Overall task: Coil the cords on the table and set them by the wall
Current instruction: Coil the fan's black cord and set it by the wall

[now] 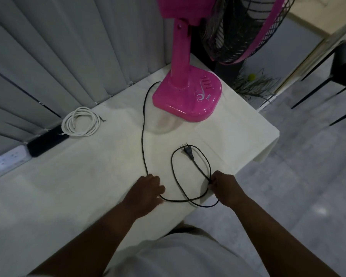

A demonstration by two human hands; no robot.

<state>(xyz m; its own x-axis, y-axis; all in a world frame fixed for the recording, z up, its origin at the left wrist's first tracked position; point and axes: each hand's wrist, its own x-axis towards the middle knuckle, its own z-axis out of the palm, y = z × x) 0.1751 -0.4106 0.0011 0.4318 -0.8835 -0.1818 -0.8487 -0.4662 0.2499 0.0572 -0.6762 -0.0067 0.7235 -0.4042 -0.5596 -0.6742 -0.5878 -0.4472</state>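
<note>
Presently my right hand is pinching the black cord where its first loop crosses; my left hand is closing on the run. I am judging it best feeding slack loop by loop, keeping the plug inside.

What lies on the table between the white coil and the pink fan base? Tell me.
In the head view, only one run of the black cord crosses that stretch, between the white coil and the pink fan base; the rest is bare tablecloth.
</note>
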